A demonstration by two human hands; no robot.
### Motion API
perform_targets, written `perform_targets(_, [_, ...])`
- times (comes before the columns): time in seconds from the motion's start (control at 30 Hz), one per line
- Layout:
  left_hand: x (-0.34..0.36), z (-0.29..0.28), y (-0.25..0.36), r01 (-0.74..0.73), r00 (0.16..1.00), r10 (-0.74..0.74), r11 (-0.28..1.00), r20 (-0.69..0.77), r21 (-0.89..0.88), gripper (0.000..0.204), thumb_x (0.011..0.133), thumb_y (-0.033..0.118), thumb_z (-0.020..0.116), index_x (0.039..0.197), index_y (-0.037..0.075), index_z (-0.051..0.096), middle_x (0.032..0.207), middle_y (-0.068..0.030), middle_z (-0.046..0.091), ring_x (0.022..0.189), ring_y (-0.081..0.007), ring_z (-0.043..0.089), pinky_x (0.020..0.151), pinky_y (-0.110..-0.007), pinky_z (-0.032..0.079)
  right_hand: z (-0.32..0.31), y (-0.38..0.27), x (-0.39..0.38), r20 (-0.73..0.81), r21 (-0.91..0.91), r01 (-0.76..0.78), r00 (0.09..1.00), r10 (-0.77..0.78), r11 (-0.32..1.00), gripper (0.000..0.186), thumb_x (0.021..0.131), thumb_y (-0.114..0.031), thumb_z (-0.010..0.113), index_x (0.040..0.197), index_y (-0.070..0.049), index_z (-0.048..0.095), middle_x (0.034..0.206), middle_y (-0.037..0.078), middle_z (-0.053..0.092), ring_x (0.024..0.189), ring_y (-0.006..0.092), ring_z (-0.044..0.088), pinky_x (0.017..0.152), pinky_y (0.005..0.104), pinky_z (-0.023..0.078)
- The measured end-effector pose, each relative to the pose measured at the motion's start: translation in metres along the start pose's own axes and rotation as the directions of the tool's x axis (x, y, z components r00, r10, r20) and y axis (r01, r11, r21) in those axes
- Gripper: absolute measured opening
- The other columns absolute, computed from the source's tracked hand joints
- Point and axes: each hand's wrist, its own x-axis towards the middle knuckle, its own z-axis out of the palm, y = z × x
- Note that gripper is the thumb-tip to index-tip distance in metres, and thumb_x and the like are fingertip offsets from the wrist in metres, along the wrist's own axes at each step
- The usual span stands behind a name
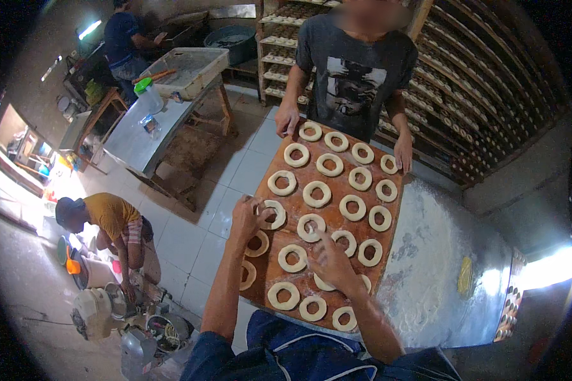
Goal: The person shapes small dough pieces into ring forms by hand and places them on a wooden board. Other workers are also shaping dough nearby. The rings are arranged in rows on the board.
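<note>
A wooden board (pixel 286 225) carries several rows of pale dough rings (pixel 328 155), some lightly floured. My left hand (pixel 251 213) is at the board's left side beside a ring, fingers curled in; what they grip, if anything, is unclear. My right hand (pixel 330 260) reaches over the middle of the board with bent fingers apart, just below another ring. Opposite me, a person in a dark T-shirt (pixel 356 76) has one hand (pixel 288 120) at the board's far left corner and the other hand (pixel 402 155) at the far right corner.
Right is a flour-dusted metal table (pixel 419 254). Behind stand racks (pixel 464 95) of dough rings. A person in a yellow shirt (pixel 108 213) bends beside machines (pixel 92 311) at lower left. Another person (pixel 121 38) stands at the back, near a steel table (pixel 133 143) and blue tub (pixel 225 44).
</note>
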Motion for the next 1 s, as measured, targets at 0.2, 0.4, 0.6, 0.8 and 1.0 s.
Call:
perform_targets(0.2, [-0.003,-0.009,0.014,0.050,0.998,-0.051,0.998,0.021,0.044,0.037,0.079,0.026,0.075,0.105,0.002,0.065,0.096,-0.0156,0.063,0.086,-0.0292,0.062,0.077,-0.038,0.049,-0.039,0.043,-0.108,-0.154,0.087,-0.038,0.987,0.051,0.995,0.050,0.082,-0.006,0.069,0.128,-0.005,0.049,0.099,0.009,0.059,0.081,0.0156,0.060,0.073,0.0312,0.051])
perform_targets(0.4, [-0.092,-0.070,0.001,0.216,0.901,-0.264,0.961,-0.343,-0.173,0.028,0.091,0.016,0.061,0.114,-0.001,0.060,0.104,-0.0124,0.062,0.093,-0.0226,0.062,0.079,-0.034,0.051,-0.071,0.116,-0.191,-0.486,0.012,-0.258,0.843,0.231,0.966,0.042,0.077,0.015,0.051,0.116,-0.002,0.055,0.086,0.008,0.062,0.074,0.0138,0.062,0.068,0.0290,0.051])
perform_targets(0.6, [-0.221,-0.077,-0.015,0.426,0.718,-0.544,0.837,-0.434,-0.344,0.027,0.094,0.020,0.057,0.107,-0.003,0.060,0.095,-0.0130,0.064,0.088,-0.0196,0.063,0.073,-0.032,0.052,-0.098,0.170,-0.245,-0.503,0.197,-0.301,0.786,0.360,0.933,0.023,0.084,0.007,0.044,0.100,-0.002,0.059,0.068,0.009,0.060,0.066,0.0181,0.061,0.061,0.0329,0.049])
perform_targets(0.8, [-0.301,-0.008,0.029,0.528,0.605,-0.691,0.720,-0.396,-0.450,0.021,0.093,0.018,0.056,0.099,-0.002,0.060,0.084,-0.0086,0.064,0.078,-0.0171,0.062,0.066,-0.031,0.051,-0.107,0.197,-0.270,-0.368,-0.013,-0.451,0.832,0.416,0.892,0.016,0.089,-0.016,0.049,0.087,-0.002,0.056,0.067,0.017,0.056,0.062,0.0304,0.058,0.059,0.0435,0.044])
perform_targets(1.0, [-0.326,0.058,0.124,0.519,0.773,-0.574,0.817,-0.271,-0.251,0.020,0.092,0.016,0.057,0.100,-0.001,0.061,0.090,-0.0121,0.065,0.082,-0.0212,0.062,0.068,-0.032,0.049,-0.086,0.191,-0.262,0.197,0.066,-0.035,0.980,0.021,0.997,0.021,0.084,-0.018,0.058,0.099,-0.003,0.062,0.080,0.021,0.064,0.078,0.0373,0.063,0.071,0.0435,0.051])
